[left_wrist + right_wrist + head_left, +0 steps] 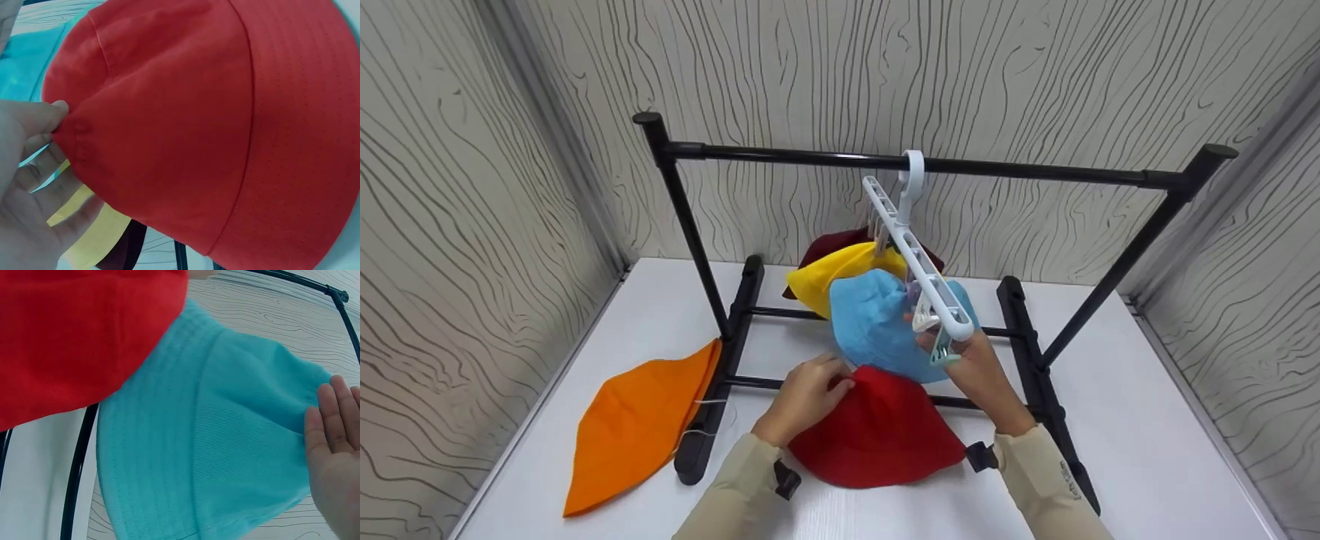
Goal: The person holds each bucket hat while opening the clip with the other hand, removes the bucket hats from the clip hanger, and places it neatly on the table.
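Observation:
In the head view a red bucket hat (877,435) hangs below the near end of a white clip hanger (919,259). My left hand (810,394) pinches the top of its crown between thumb and fingers, as the left wrist view also shows. Behind the red hat, a light blue bucket hat (870,322) hangs from the hanger. My right hand (979,371) is at the hanger's near end, beside a mint clip (943,349). The right wrist view has its fingers (334,416) straight against the blue crown, the thumb out of sight.
A black rack (810,156) carries the hanger on its top bar. Yellow (829,277) and maroon (836,241) hats hang farther back. On the white table (1155,450), an orange hat (637,427) with a white cord lies against the rack's left foot. Patterned walls (810,67) enclose the table.

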Action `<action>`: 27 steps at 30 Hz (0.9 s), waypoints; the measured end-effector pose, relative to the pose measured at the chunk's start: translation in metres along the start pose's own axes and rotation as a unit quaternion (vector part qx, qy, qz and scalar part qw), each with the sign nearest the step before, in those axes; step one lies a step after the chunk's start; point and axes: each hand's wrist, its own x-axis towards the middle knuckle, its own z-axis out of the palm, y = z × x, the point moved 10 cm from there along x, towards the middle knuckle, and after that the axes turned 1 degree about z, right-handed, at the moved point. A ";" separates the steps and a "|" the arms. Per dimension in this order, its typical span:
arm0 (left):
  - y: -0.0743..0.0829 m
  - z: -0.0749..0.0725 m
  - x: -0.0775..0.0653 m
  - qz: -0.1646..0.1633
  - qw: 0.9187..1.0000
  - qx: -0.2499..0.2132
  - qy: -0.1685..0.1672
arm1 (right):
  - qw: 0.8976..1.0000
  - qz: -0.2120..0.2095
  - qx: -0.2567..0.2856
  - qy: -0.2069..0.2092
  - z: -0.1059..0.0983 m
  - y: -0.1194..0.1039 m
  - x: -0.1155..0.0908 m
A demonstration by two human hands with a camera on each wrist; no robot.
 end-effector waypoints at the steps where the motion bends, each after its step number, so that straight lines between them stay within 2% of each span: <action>1: 0.000 -0.002 -0.001 0.000 1.000 0.000 0.000 | 1.000 -0.001 0.003 -0.005 0.001 0.001 -0.001; 6: 0.002 -0.014 -0.006 0.008 1.000 0.012 0.011 | 1.000 -0.002 -0.008 -0.022 0.006 0.004 -0.003; 9: 0.001 -0.019 -0.010 0.014 1.000 0.017 0.020 | 0.998 -0.046 -0.014 -0.033 0.010 0.000 -0.005; 11: -0.002 -0.023 -0.012 0.015 0.999 0.016 0.024 | 0.994 -0.099 -0.007 -0.041 0.012 -0.006 -0.007; 13: -0.005 -0.026 -0.015 0.012 0.999 0.014 0.027 | 0.991 -0.122 -0.003 -0.048 0.014 -0.008 -0.009; 15: -0.008 -0.029 -0.018 0.008 0.999 0.012 0.029 | 0.992 -0.118 -0.006 -0.048 0.014 -0.006 -0.010; 19: -0.015 -0.034 -0.023 -0.003 0.999 0.010 0.030 | 0.997 -0.062 -0.014 -0.040 0.015 0.003 -0.010; 27: -0.039 -0.040 -0.032 -0.054 0.998 0.005 0.018 | 0.998 -0.040 0.002 -0.058 0.020 0.009 -0.014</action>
